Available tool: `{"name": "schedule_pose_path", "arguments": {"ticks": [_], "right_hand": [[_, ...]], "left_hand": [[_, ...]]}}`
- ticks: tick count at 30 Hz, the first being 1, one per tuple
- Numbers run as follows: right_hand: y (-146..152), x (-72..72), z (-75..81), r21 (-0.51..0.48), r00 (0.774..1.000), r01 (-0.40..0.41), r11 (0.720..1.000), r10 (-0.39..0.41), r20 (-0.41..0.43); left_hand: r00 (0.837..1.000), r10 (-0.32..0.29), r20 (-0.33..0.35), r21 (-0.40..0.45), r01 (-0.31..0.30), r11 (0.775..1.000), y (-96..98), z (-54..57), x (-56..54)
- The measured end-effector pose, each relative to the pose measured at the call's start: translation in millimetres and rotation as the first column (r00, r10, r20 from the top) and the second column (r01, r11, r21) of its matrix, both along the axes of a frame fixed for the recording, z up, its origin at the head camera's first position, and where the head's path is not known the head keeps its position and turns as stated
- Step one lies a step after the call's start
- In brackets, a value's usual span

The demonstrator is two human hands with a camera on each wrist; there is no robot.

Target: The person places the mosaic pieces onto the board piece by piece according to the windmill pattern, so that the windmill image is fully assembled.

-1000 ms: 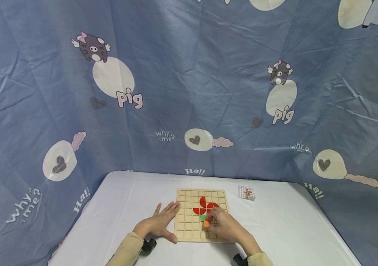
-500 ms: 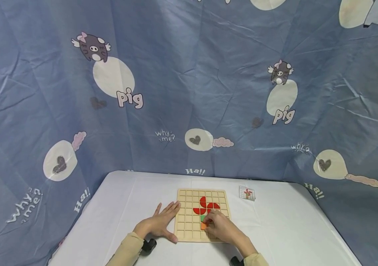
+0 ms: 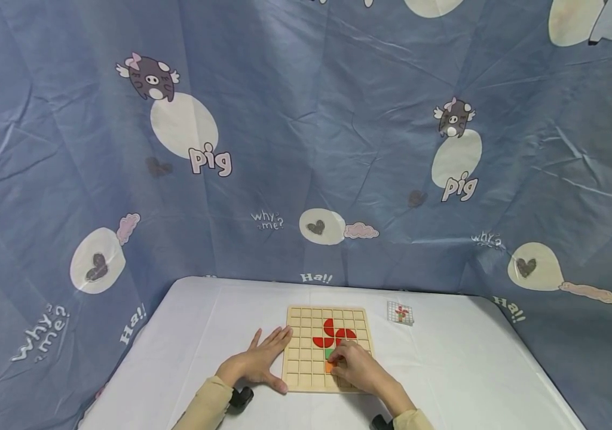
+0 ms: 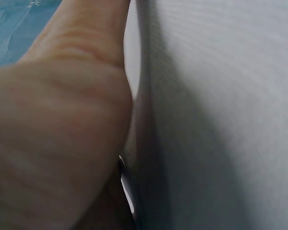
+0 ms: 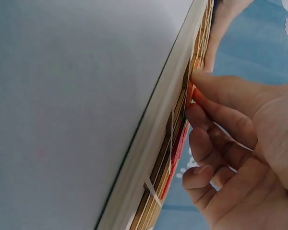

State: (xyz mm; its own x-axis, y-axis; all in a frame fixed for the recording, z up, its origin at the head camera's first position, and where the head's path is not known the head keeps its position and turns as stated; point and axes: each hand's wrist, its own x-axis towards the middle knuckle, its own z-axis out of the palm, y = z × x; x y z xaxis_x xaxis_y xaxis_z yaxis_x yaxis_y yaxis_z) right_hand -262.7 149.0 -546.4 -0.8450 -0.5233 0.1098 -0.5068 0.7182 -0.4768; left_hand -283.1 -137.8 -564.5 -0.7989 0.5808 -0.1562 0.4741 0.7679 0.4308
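A wooden grid board (image 3: pixel 306 370) lies on the white table. Four-bladed red shapes, made of half-round red pieces (image 3: pixel 323 341), sit in its cells, with a green square tile (image 3: pixel 329 353) just below them. My right hand (image 3: pixel 358 365) pinches an orange square tile (image 3: pixel 330 366) at the cell below the green one. In the right wrist view, thumb and forefinger meet at the orange tile (image 5: pixel 191 91), and the other fingers are curled. My left hand (image 3: pixel 259 362) lies spread at the board's left edge, fingertips and thumb touching it. The left wrist view shows mostly skin and white cloth.
Beyond the board's right corner lies a small pattern card (image 3: pixel 400 312) with a red pinwheel on a grid. White cloth covers the table (image 3: pixel 478 358). A blue printed curtain (image 3: pixel 306 179) hangs behind and at both sides.
Over the last second, my right hand has lowered the orange tile from a tilt to flat at the cell below the green tile. The left hand has stayed in place.
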Motion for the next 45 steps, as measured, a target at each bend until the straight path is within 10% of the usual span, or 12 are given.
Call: {"name": "schedule_pose_path", "arguments": {"ticks": [30,45], "right_hand": [[17,8.3,8.6,-0.102,0.997,0.05,0.993,-0.056,-0.058],[4,15.4,-3.1,0.149,0.962,-0.07,0.986,0.106,-0.253]], "left_hand": [[1.0,-0.015,0.005,0.008,0.015,1.0,-1.0,0.4,-0.4],[1.0,-0.004,0.018,0.012,0.004,1.0,-0.8,0.1,-0.7]]}}
